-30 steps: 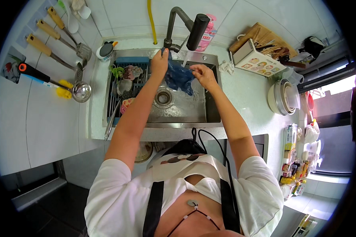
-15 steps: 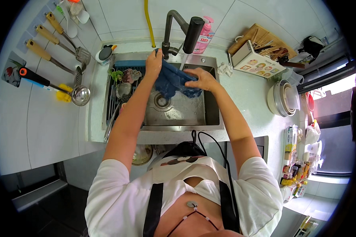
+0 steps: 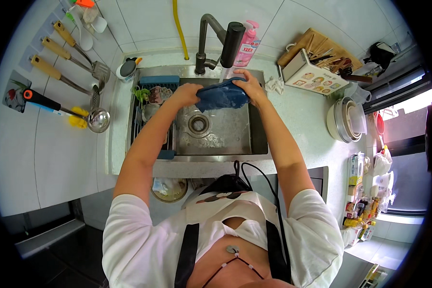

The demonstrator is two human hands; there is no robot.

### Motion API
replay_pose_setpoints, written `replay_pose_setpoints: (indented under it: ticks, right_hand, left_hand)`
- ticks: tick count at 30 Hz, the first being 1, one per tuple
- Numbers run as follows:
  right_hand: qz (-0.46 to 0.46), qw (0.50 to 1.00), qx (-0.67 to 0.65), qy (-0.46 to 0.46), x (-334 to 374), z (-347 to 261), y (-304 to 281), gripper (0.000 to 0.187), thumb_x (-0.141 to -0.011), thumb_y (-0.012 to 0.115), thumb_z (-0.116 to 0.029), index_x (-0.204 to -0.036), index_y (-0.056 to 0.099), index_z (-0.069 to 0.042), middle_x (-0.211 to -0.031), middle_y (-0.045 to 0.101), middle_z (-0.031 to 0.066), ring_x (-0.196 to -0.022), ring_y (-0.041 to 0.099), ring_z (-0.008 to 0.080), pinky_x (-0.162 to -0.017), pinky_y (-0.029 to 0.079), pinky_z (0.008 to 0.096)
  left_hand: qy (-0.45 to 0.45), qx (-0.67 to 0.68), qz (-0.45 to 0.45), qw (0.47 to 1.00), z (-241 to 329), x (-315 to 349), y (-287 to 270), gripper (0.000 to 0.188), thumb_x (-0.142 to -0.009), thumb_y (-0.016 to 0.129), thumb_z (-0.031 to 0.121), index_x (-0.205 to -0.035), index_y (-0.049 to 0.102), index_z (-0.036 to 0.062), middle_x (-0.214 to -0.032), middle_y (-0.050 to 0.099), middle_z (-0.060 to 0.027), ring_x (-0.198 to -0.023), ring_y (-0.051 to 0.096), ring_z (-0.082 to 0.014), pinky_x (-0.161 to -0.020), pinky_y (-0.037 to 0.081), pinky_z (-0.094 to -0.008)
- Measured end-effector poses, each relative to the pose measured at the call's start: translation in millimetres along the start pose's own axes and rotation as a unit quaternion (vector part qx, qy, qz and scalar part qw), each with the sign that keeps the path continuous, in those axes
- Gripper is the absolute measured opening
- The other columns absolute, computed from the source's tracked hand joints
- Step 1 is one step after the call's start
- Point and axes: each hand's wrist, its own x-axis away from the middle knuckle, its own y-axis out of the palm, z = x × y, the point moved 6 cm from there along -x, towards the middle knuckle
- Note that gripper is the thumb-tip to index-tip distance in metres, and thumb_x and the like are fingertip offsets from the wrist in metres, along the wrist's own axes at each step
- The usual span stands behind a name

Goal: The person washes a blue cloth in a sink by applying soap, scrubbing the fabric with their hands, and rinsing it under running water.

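A wet dark-blue cloth [image 3: 221,100] is stretched between my hands over the steel sink [image 3: 225,139]. My left hand [image 3: 187,94] closes round its left end. At its right end my right hand [image 3: 250,87] grips the cloth, thumb and fingers at its upper edge. Above it stands the grey tap [image 3: 210,43] with a black spout [image 3: 233,44], and water runs from the spout onto or just behind the cloth. Left of my left forearm, a drying rack [image 3: 161,80] in the sink holds dishes and some greens, partly hidden by the arm.
A pink pump bottle [image 3: 247,47] stands behind the tap. On the right counter are a utensil box [image 3: 308,74], a crumpled white tissue [image 3: 274,85] and nested bowls [image 3: 343,119]. A ladle [image 3: 99,120] and spatulas [image 3: 101,71] hang on the left wall. A white cup-like container [image 3: 127,68] sits at the back-left corner.
My left hand has come down and toward me, and my right hand has risen slightly. The cloth, hanging loosely before, is now gathered into a flatter band between them.
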Motion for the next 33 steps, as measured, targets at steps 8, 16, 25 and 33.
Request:
replay_pose_setpoints:
  ticks: [8,16,25,33]
  right_hand:
    - [-0.247,0.864,0.436,0.060,8.4,19.1,3.3,0.052,-0.064,0.071,-0.034,-0.105,0.056,-0.005,-0.096,0.059,0.0110,-0.086,0.055,0.0188,-0.076,0.042,0.0297]
    - [-0.096,0.908,-0.345,0.217,29.5,107.3,32.0,0.063,-0.071,0.064,-0.044,-0.116,0.045,-0.003,-0.106,0.056,0.0075,-0.092,0.056,0.0187,-0.083,0.044,0.0282]
    - [-0.131,0.911,-0.302,0.246,30.2,94.9,60.9,0.054,-0.078,0.052,-0.049,-0.108,0.051,-0.004,-0.102,0.057,0.0055,-0.086,0.056,0.0142,-0.075,0.046,0.0269]
    - [-0.033,0.959,-0.272,0.078,-0.7,41.0,33.5,0.026,-0.076,0.061,-0.021,-0.096,0.055,-0.006,-0.092,0.057,0.0038,-0.079,0.055,0.0124,-0.069,0.044,0.0264]
  left_hand:
    - [-0.096,0.758,0.138,0.630,-21.5,10.6,-0.2,0.013,-0.077,0.052,0.007,-0.089,0.053,0.0054,-0.086,0.057,-0.0070,-0.073,0.056,-0.0185,-0.066,0.048,-0.0300]
    - [-0.060,0.853,0.147,0.497,22.0,-3.5,-19.2,0.024,-0.076,0.052,0.007,-0.100,0.053,0.0032,-0.091,0.057,-0.0109,-0.082,0.057,-0.0224,-0.075,0.048,-0.0336]
    - [-0.076,0.848,0.135,0.507,-7.9,-2.5,-23.0,0.035,-0.073,0.053,0.009,-0.108,0.051,0.0043,-0.093,0.058,-0.0105,-0.083,0.057,-0.0237,-0.074,0.048,-0.0361]
    - [-0.136,0.913,0.086,0.376,-10.3,14.8,66.5,0.041,-0.079,0.052,0.031,-0.113,0.046,0.0077,-0.107,0.053,-0.0094,-0.104,0.048,-0.0254,-0.090,0.035,-0.0468]
